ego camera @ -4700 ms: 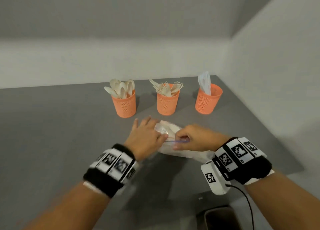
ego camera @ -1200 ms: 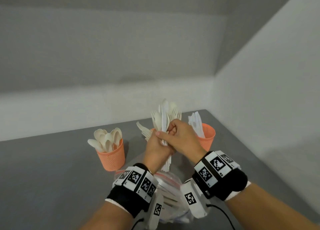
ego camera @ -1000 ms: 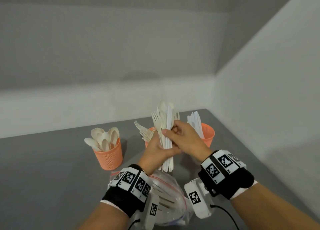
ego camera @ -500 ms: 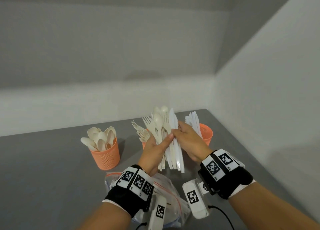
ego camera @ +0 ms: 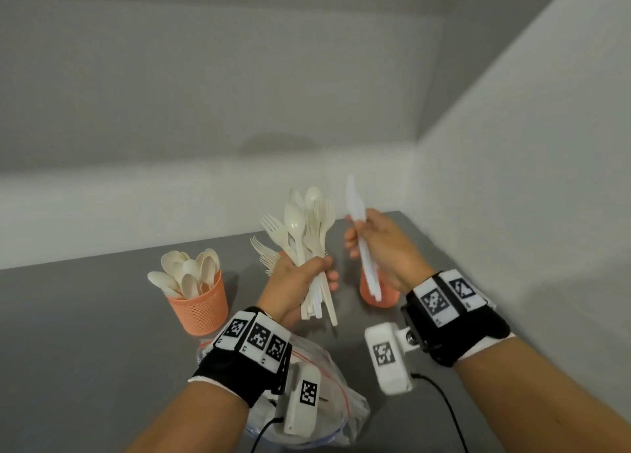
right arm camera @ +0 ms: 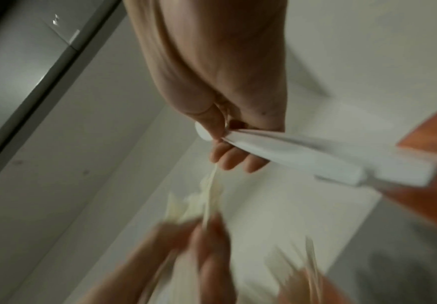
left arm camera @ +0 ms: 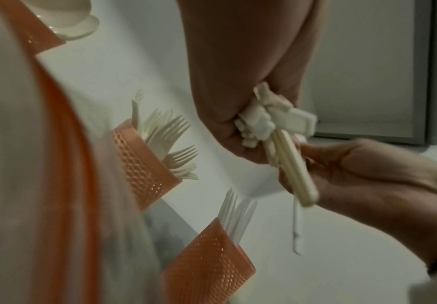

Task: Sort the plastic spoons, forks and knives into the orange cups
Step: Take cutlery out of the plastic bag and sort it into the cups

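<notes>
My left hand [ego camera: 300, 278] grips an upright bundle of cream spoons and forks [ego camera: 307, 234] above the table; the handle ends [left arm camera: 261, 125] show in the left wrist view. My right hand [ego camera: 379, 247] holds white knives [ego camera: 362, 241], pulled clear of the bundle, over the right orange cup [ego camera: 379, 292]; the knives [right arm camera: 303, 152] look blurred in the right wrist view. The left orange cup [ego camera: 201, 305] holds spoons. The middle cup [left arm camera: 144, 164] with forks is mostly hidden behind my left hand in the head view. The knife cup [left arm camera: 207, 263] holds white knives.
A clear zip bag [ego camera: 327, 384] with more cutlery lies on the grey table [ego camera: 85, 333] under my left wrist. White walls close the table at the back and right. A cable [ego camera: 444, 408] runs from my right wrist device.
My right hand has drawn the white knives out of the bundle and moved them right, over the right cup. My left hand keeps the spoons and forks.
</notes>
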Demonstrator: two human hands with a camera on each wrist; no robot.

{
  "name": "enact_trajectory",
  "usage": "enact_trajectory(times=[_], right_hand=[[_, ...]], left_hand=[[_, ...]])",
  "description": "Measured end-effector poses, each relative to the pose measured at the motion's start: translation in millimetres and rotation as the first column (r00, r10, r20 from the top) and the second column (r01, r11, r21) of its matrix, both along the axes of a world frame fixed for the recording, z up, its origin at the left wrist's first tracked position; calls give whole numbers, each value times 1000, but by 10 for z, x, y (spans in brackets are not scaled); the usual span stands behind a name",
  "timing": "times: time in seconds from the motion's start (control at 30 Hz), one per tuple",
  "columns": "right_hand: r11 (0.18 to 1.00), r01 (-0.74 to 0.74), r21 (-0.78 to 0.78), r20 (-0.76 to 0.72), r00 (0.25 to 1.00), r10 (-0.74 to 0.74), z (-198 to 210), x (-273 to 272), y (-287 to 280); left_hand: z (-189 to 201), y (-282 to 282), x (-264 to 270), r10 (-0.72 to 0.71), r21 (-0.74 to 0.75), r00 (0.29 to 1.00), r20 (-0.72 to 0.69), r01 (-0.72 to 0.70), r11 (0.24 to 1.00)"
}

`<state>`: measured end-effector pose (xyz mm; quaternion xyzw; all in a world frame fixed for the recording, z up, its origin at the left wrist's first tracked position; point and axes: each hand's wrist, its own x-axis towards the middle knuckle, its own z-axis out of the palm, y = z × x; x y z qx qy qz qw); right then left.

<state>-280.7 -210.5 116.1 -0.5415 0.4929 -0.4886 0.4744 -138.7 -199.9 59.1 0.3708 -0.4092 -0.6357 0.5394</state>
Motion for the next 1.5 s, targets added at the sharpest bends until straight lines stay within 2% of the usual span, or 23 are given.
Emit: enact_trajectory(times=[0.1,0.2,0.33,0.4,0.47,0.53,0.6,0.67,0.73,0.8,0.87,0.97,1.07,1.13,1.33,1.5], right_hand=[[969,160,-190,-46,984,-172,131,-264,-237],[941,234,-244,-113,957,-267,26,-445,-424],[968,242,-71,-217,943,-252,-429,-549,-580],[963,266,-36,-270,926,-266,-565,-573,-585],[936,324,-138,-316,881,-351,-524,-542,-550],[888,333,-318,-264,868,-421,-354,-415,-447],[852,271,-449,-155,915,-373,-139,-204,-274],[870,117,-478,-128,971,-200,56,37,-87],[898,-77,-434,-234,972,-29,164,245,52],[903,-194,-383,-381,924,37,178,392,145],[908,-221,-355,-471,882,31,138,451,208],[917,-266,-298,-519,851,78,29,462,300],[916,-339,-212,-631,763,137,-59,483,374],[917,-344,-203,-669,732,127,-81,494,397],[884,-338,-323,-707,708,12,-114,466,425],[896,-318,-311,-746,665,-23,-134,459,413]], left_hand=[[14,-45,87,-65,1,996,-53,65,998],[23,-55,146,-120,-19,990,-77,118,993],[26,-39,196,-158,5,985,-62,159,987],[36,-19,227,-174,27,984,-49,175,984],[41,6,251,-187,27,981,-45,188,982],[46,26,253,-198,4,979,-55,199,980],[46,39,239,-186,-22,982,-36,185,982],[48,60,214,-151,-38,988,12,151,988],[59,90,195,-98,-44,995,31,99,994],[78,118,182,-65,-43,998,-9,64,997],[106,138,194,-40,-19,997,-72,39,999],[177,174,255,6,43,983,-185,2,999],[258,218,313,-10,61,957,-290,29,998],[283,237,326,-29,68,955,-297,52,996],[273,244,313,-56,84,954,-296,84,993],[263,254,279,-38,119,947,-320,80,990]])
